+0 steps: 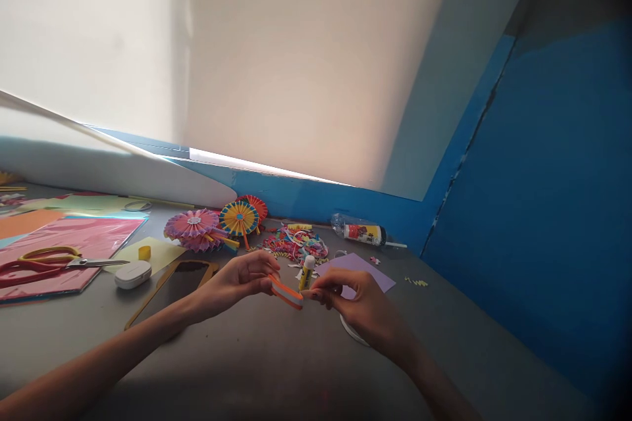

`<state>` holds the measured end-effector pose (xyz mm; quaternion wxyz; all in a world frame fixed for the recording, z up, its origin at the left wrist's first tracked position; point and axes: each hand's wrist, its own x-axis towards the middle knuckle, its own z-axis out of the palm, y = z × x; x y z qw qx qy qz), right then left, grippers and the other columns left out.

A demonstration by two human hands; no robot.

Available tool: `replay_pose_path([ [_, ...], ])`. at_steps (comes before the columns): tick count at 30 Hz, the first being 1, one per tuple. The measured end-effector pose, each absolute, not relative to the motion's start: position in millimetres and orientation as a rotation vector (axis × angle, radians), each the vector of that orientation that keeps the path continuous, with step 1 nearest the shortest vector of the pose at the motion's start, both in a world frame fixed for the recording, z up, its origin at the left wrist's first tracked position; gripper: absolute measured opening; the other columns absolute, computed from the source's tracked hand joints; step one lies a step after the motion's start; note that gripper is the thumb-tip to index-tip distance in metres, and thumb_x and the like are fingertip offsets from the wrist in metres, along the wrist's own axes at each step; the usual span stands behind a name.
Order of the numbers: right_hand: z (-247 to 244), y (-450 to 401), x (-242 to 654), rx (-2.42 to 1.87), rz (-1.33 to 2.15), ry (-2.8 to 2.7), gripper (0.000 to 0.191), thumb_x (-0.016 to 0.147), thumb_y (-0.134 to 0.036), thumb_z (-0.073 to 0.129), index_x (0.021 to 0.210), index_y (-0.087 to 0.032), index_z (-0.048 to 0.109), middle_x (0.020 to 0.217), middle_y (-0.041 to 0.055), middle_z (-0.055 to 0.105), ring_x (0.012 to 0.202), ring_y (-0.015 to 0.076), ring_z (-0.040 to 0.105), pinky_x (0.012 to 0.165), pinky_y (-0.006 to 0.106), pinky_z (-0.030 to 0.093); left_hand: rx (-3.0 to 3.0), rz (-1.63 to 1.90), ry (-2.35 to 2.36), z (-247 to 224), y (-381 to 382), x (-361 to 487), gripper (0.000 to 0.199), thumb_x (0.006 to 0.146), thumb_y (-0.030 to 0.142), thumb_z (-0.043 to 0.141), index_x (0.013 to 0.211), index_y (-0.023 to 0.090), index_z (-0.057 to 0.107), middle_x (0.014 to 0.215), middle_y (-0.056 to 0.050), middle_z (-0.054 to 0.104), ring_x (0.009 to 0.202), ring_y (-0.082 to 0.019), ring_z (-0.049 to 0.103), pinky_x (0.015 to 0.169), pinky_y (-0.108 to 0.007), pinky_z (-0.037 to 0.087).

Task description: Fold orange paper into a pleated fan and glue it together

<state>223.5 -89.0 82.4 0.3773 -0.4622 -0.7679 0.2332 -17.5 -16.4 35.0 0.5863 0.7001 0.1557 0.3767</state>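
Note:
My left hand point(247, 279) pinches one end of an orange and white folded paper strip point(286, 293), held above the table. Close to the strip's other end is my right hand point(353, 296), its thumb and fingers pressed together. Whatever may be between those fingertips is too small to make out. An upright yellow glue stick point(306, 271) with a white end stands just behind the strip. Beneath the right hand, a white ring point(351, 330) is partly hidden. A phone point(182, 283) in a yellowish case lies under my left forearm, partly covered by it.
Left on the table are scissors point(74, 263), a white case point(133, 274), a yellow cap point(144, 252) and coloured paper point(99, 243). Behind lie paper rosettes point(239, 217), paper scraps point(296, 241) and a glue bottle point(363, 233). Purple paper point(365, 270) lies right. A blue wall point(533, 210) bounds the right side.

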Motion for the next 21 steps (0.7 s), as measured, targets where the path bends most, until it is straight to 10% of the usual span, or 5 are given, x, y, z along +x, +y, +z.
replay_pose_path([
  [21,65.6,-90.7,200.0,-1.126,0.643,-2.047,0.013,0.087,-0.027,0.062,0.087,-0.025,0.075,0.085,0.0008,0.071,0.077,0.016,0.062,0.067,0.026,0.045,1.712,0.728,0.383,21.6,-30.5,1.7,0.025,0.084,0.033,0.068,0.101,0.016,0.065,0.101,-0.006,0.066,0.097,-0.023,0.061,0.086,-0.031,0.046],
])
